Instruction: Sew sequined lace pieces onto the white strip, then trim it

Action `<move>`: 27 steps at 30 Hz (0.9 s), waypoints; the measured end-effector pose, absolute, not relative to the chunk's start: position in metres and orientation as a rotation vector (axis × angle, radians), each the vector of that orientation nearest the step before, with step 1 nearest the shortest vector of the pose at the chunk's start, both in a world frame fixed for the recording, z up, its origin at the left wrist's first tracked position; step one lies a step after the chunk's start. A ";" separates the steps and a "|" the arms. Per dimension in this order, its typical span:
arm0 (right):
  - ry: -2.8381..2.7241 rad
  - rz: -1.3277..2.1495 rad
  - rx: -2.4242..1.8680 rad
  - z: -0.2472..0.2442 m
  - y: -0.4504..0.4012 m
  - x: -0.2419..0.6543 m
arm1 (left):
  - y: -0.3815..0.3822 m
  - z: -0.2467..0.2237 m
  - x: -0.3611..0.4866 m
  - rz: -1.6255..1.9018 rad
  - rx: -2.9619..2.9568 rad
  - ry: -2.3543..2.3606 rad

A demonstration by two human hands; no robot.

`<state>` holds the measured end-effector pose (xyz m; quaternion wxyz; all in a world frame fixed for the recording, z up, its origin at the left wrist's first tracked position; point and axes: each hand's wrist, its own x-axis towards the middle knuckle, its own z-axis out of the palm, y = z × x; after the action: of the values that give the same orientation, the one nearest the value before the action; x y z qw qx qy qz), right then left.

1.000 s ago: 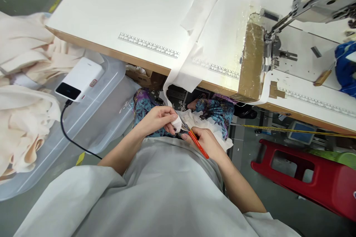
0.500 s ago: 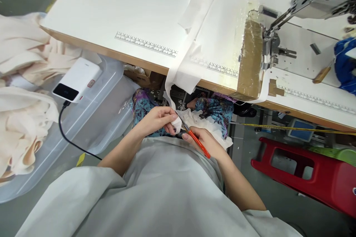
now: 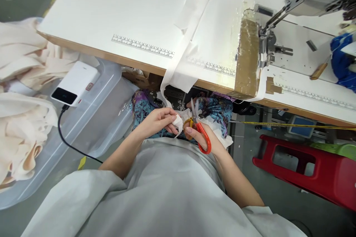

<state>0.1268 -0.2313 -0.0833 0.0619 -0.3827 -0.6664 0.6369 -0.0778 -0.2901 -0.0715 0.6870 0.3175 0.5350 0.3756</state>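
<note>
Over my lap, my left hand (image 3: 161, 121) pinches a small white fabric piece (image 3: 177, 123). My right hand (image 3: 202, 137) holds scissors (image 3: 204, 139) with red and yellow handles; their blades point up toward the table and stand slightly apart, a little right of the white piece. A long white fabric strip (image 3: 178, 57) runs down the tabletop and hangs over its front edge toward my left hand. Ruffled white fabric (image 3: 224, 139) lies on my lap, partly behind my right hand.
White table (image 3: 91, 11) with printed rulers; sewing machine (image 3: 314, 0) at upper right, wooden-handled tool (image 3: 318, 71) beside blue fabric (image 3: 340, 57). At left, a plastic bin (image 3: 91, 118) holds cream fabric (image 3: 25, 129) and a white power bank (image 3: 75, 83). Red stool (image 3: 328, 174) at lower right.
The scissors have turned upright and moved away from the white piece, and their blades have opened. My left hand has stayed in nearly the same place, still pinching the fabric.
</note>
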 end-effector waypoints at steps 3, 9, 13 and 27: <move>-1.817 1.983 -1.073 -0.084 -0.228 0.117 | -0.289 -0.072 -0.075 0.837 0.753 1.200; -1.696 1.957 -1.111 -0.089 -0.229 0.113 | -0.286 -0.072 -0.070 0.813 0.864 1.202; -1.673 1.939 -1.133 -0.089 -0.230 0.118 | -0.284 -0.075 -0.067 0.806 0.906 1.204; -1.672 1.893 -1.111 -0.087 -0.230 0.124 | -0.282 -0.074 -0.063 0.746 1.051 1.267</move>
<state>0.1237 -0.2301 -0.0872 0.1901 -0.3953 -0.5948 0.6736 -0.0630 -0.2821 -0.0739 0.6187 0.4570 0.5505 0.3245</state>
